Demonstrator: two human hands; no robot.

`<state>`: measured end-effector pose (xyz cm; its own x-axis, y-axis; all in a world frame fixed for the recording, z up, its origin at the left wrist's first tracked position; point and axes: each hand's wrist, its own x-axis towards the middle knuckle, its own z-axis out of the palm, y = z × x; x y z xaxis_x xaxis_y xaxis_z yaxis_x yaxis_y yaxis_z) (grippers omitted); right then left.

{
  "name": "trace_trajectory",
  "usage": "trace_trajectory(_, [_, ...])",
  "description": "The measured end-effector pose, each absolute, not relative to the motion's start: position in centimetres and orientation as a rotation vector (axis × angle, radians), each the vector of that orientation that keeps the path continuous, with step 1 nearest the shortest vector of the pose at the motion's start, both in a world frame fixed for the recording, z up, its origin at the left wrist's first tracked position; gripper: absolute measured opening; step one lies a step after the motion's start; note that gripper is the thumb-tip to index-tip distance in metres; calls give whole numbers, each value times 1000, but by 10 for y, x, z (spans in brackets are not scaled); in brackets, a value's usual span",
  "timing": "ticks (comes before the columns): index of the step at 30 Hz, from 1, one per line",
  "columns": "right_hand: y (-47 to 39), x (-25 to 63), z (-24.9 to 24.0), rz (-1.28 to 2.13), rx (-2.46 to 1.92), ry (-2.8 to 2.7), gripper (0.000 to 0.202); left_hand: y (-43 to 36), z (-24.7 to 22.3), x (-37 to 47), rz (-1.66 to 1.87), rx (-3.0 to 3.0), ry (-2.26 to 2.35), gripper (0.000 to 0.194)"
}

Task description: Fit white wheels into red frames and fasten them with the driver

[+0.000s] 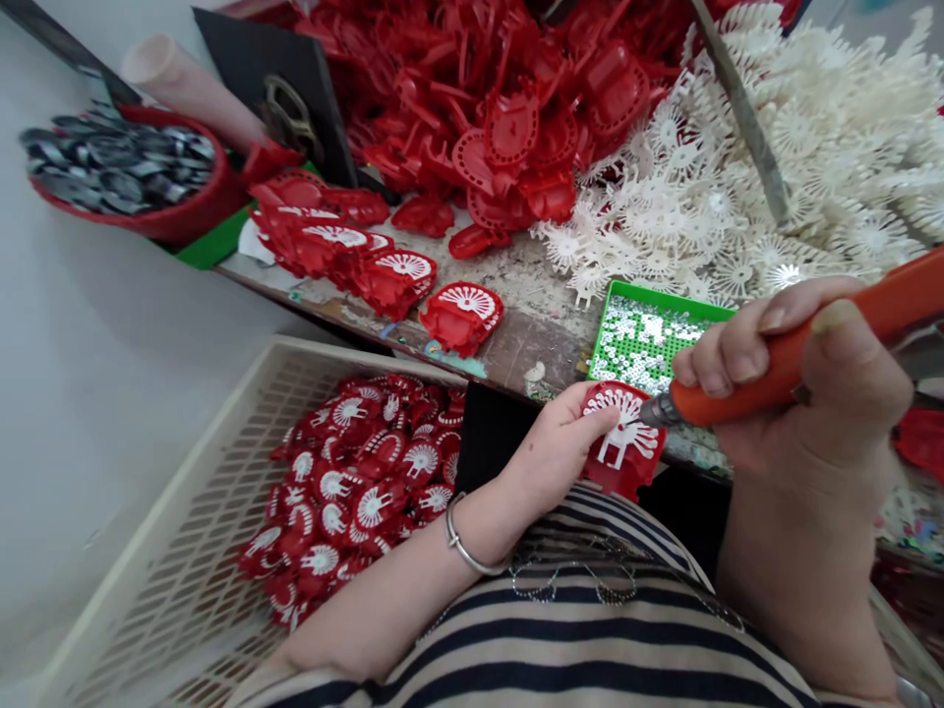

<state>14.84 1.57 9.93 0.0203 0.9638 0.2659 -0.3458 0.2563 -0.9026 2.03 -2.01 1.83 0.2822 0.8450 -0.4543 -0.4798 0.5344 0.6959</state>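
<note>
My left hand grips a red plastic part by its left side, thumb on top. A white fan-shaped piece lies on that part. My right hand is wrapped round an orange power screwdriver, whose metal tip points at the centre of the white piece. Whether the tip touches a screw is too small to tell. Just beyond the part, a green tray holds many small silvery pieces.
Red parts and white fan pieces are heaped on the workbench. Assembled parts line its near edge. Below left, a cream crate holds many more. A red bowl of dark shiny pieces stands far left.
</note>
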Motion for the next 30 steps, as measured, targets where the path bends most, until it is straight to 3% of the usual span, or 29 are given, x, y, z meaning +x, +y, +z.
trace_trajectory(30, [-1,140,94,1081,-869,-1136,23,-20,19,21,907,524,955,19])
